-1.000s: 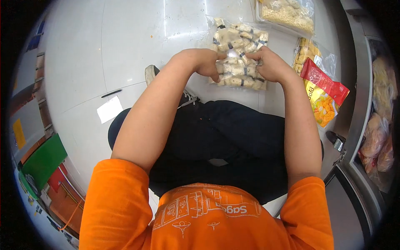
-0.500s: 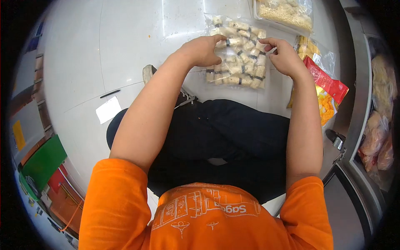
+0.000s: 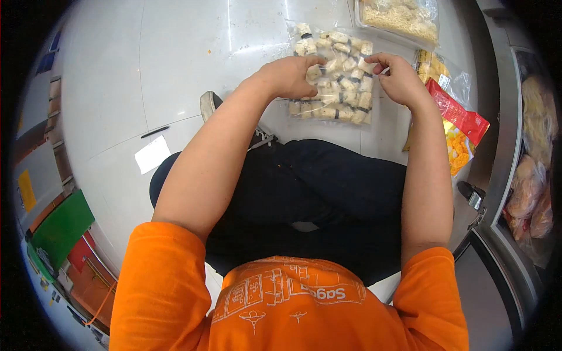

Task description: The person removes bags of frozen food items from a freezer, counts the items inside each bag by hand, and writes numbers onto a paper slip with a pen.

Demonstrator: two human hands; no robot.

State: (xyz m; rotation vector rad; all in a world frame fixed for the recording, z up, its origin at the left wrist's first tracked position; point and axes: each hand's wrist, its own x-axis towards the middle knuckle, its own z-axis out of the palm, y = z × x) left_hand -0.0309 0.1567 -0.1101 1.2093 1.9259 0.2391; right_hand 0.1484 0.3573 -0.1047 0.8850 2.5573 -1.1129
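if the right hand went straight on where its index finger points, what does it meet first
Most likely the clear bag of dark-banded rolls; the right hand's index fingertip overlaps its edge in view, though contact is unclear.

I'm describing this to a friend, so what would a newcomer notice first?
Probably the bright orange shirt across the bottom. Next, the clear bag of dark-banded rolls on the floor at top centre, left hand over its left side, right hand at its right edge. A red-and-yellow packet lies right of it.
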